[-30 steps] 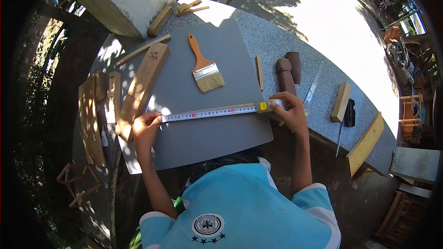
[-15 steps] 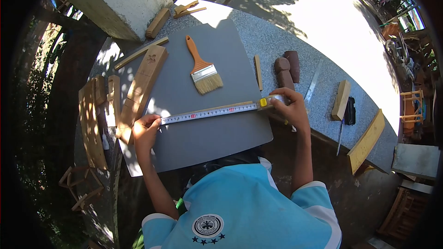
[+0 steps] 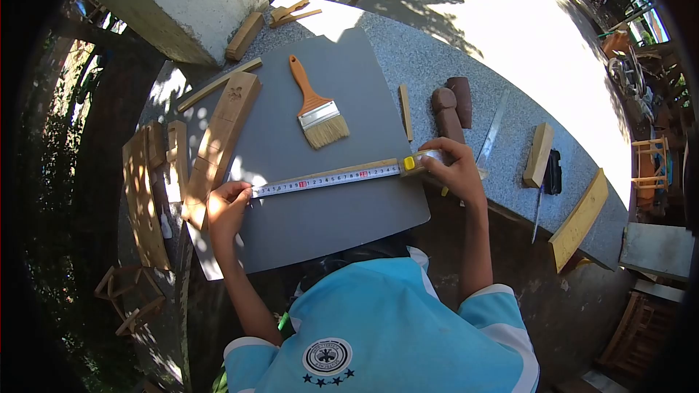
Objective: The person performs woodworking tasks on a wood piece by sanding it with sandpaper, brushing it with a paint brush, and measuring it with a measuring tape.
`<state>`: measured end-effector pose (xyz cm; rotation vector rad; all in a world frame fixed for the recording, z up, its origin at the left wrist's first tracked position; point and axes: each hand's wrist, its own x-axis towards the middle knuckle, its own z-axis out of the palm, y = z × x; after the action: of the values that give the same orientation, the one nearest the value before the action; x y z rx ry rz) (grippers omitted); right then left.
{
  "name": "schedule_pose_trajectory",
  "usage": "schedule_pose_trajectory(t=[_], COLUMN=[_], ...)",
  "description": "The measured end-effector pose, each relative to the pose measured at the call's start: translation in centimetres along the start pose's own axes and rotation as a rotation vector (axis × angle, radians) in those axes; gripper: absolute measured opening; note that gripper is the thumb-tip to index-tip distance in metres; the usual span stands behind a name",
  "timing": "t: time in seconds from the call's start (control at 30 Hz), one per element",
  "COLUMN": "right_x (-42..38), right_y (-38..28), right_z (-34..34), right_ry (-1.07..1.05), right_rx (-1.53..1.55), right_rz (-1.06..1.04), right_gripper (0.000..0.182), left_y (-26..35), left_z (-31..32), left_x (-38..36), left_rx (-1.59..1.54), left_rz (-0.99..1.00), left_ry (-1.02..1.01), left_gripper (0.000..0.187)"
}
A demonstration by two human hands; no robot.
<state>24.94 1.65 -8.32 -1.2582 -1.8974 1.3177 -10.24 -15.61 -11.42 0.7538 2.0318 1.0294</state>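
A tape measure blade (image 3: 320,181) stretches across the grey board (image 3: 328,225), numbers facing up. My left hand (image 3: 227,207) pinches its free end at the left. My right hand (image 3: 457,171) is wrapped round the tape measure's case (image 3: 413,163), which has a yellow button, near the board's right edge. Along the blade's far side runs a thin wooden strip (image 3: 346,170), partly covered by the blade. Beyond it, a paintbrush (image 3: 314,102) with an orange handle lies flat on the board.
To the left lie a long wooden piece (image 3: 220,142) with a carved mark and a curved plank (image 3: 143,196). On the right are brown carved pieces (image 3: 447,113), a metal ruler (image 3: 494,127), a wooden block (image 3: 538,154) and a curved yellowish board (image 3: 580,220). A pillar (image 3: 189,7) stands behind.
My right hand has shifted slightly left with the case, and a little less blade shows. My left hand still pinches the end.
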Motion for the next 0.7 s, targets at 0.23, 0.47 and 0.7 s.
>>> schedule_pose_trajectory(t=[0.23,0.47,0.7], right_x=[0.5,-0.1,-3.0], right_y=[0.1,-0.1,-2.0], right_z=[-0.3,0.0,0.9], right_ry=[0.0,-0.047,-0.292], right_rx=[-0.008,0.008,0.324], right_rz=[0.022,0.031,0.171], right_gripper=[0.025,0.023,0.022], left_y=[0.1,-0.2,8.2], left_z=[-0.1,-0.3,-0.6], left_x=[0.2,-0.5,-5.1], left_rx=[0.03,0.002,-0.184], left_rz=[0.002,0.018,0.284], left_ry=[-0.006,0.008,0.039], left_gripper=[0.009,0.009,0.006])
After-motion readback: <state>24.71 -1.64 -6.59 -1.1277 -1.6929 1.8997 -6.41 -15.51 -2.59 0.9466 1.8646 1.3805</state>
